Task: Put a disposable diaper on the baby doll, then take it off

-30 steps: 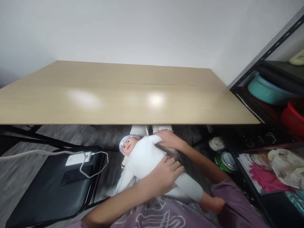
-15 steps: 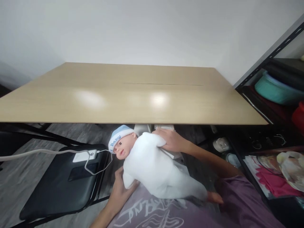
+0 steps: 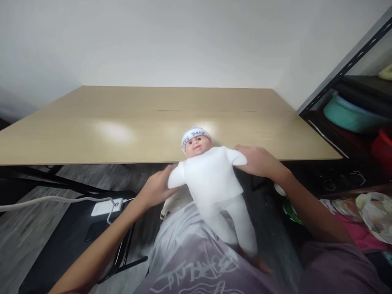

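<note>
Between both hands (image 3: 157, 188) (image 3: 259, 162), white-suited doll (image 3: 211, 175), rounded lettered cap (image 3: 196, 133), smooth tabletop (image 3: 137, 102)

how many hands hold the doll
2: the left hand holds the baby doll by the sleeve on the picture's left, the right hand by the sleeve on the right; no others show.

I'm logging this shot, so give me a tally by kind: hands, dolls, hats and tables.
Hands: 2 (left hand, right hand)
Dolls: 1, the white-clothed doll
Hats: 1, the doll's hat
Tables: 1, the wooden table
Total: 5
</note>
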Demonstrator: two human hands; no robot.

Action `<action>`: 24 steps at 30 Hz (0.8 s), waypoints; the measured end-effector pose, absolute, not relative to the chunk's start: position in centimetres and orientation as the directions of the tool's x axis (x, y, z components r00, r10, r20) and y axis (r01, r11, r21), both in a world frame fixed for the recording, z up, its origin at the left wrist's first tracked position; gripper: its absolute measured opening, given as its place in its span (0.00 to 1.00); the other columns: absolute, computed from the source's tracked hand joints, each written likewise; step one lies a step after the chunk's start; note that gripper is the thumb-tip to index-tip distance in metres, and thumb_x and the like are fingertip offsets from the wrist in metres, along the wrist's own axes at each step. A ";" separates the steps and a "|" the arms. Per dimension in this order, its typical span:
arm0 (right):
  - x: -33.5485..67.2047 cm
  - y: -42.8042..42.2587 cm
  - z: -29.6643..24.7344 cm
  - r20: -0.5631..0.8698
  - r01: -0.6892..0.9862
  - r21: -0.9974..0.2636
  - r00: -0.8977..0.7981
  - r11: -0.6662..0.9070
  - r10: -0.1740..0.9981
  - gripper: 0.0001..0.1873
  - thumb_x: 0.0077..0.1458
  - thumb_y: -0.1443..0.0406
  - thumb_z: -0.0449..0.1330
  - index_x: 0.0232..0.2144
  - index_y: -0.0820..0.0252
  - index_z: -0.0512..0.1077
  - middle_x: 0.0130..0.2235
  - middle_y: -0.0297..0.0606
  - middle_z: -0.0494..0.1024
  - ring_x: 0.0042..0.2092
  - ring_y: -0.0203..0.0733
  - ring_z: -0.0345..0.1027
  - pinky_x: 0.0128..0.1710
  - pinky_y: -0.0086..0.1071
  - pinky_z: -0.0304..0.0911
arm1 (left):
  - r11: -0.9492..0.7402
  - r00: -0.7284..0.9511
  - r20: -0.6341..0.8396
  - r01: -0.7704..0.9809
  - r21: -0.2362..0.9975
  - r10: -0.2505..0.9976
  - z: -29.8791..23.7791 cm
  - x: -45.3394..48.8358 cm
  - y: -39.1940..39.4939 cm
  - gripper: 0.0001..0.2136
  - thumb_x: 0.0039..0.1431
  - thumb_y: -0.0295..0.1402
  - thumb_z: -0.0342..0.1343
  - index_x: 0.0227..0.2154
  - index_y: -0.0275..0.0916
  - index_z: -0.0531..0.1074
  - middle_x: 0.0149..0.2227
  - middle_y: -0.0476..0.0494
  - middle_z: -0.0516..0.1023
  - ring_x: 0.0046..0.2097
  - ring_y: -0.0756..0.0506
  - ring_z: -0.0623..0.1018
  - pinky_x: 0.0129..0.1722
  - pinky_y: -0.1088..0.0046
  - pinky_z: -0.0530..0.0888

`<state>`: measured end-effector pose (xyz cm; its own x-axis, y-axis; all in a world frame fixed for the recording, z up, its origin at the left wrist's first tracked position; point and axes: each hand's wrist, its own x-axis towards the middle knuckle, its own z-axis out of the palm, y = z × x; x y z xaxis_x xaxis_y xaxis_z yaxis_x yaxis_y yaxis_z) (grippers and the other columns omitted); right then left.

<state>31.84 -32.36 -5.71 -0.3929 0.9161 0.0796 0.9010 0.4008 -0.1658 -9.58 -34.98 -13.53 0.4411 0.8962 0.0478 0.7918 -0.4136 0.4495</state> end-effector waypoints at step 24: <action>35.8 -20.7 -14.2 0.238 0.899 -0.390 -0.112 0.200 0.965 0.25 0.68 0.36 0.60 0.43 0.47 0.77 0.42 0.42 0.87 0.41 0.61 0.81 0.35 0.45 0.67 | -0.423 0.355 0.241 0.833 0.356 0.903 -14.8 -11.6 -17.0 0.27 0.74 0.60 0.54 0.56 0.41 0.76 0.50 0.37 0.83 0.50 0.34 0.79 0.53 0.55 0.73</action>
<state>35.81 -20.73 -14.19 -0.1116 0.9648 0.2380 0.8989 0.2001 -0.3898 -11.59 -16.96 -14.83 0.3551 0.9032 0.2412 0.8333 -0.4228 0.3561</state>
